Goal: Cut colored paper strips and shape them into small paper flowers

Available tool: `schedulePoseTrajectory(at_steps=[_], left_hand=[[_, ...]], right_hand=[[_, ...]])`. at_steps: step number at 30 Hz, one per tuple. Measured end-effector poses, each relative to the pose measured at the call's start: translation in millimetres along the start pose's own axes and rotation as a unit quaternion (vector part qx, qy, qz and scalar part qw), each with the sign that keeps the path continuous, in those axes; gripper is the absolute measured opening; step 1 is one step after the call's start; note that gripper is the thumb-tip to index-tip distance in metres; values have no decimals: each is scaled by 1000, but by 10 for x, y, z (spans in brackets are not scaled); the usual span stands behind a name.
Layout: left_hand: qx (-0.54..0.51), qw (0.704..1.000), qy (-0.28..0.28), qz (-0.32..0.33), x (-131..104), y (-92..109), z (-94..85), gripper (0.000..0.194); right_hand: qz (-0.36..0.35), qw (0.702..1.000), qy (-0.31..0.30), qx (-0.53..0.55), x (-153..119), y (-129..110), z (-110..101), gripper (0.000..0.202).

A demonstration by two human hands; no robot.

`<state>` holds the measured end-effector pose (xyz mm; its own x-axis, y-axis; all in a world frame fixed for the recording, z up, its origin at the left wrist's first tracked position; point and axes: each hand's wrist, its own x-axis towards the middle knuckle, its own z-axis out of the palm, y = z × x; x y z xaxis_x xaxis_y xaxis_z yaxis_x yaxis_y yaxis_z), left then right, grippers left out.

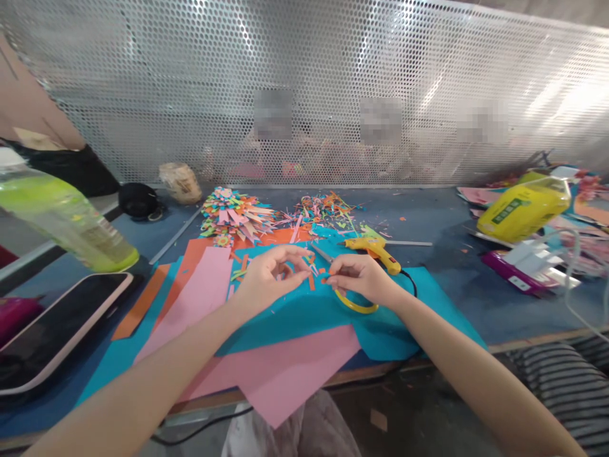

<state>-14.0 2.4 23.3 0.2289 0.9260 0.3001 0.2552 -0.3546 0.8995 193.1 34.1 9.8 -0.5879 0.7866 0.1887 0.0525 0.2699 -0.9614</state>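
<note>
My left hand [273, 276] is closed in a pinch above the blue paper [295, 317], a small paper strip [313, 268] at its fingertips. Facing it, my right hand [359, 278] is also pinched; whatever it holds is too small to make out. Scissors with yellow handles [358, 307] lie partly under my right hand, blades toward the back. Small orange paper bits [322, 271] and an orange strip [311, 281] are between the hands. Just behind my right hand rests a yellow glue gun [375, 246]. A cluster of folded colourful paper spikes [238, 216] stands beyond my left hand.
Pink sheets [295, 368] overhang the front edge. At left are a phone [57, 330], a green bottle [71, 216] and a black round object [137, 201]. Paper scraps [328, 206] lie near the perforated metal panel [323, 82]. A yellow bottle [523, 206] is at right.
</note>
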Motion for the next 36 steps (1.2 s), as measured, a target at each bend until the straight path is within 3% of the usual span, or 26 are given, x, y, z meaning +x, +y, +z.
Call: schedulePoseTrajectory(at_steps=[2,6,10,16,22,26,31,36], left_hand=[[28,999,33,-16,42,-18,-76,32],[148,985,88,33,163,-129,-288,26],[268,962,10,49,240,-236,-482,25],[342,932,-113,48,273,-251,-606,24],[358,923,-131,45,89,-176,-694,25],[415,888,-183,82,-94,-203,-731,27],[470,846,-229,100,-91,-263,-739,30],[458,848,-249,94,-228,-195,-693,32]], right_hand=[[-5,1000,9,-11,1,16,-21,21],[-46,991,21,-128,9,62,-93,19],[-118,945,-1,-305,26,105,-168,16],[-161,903,-100,-385,20,103,-186,19],[-190,856,-128,-463,11,104,-145,22],[-215,830,-157,-490,9,105,-125,24],[-211,833,-177,-479,-24,78,-131,19],[-181,848,-178,-466,-34,31,-155,21]])
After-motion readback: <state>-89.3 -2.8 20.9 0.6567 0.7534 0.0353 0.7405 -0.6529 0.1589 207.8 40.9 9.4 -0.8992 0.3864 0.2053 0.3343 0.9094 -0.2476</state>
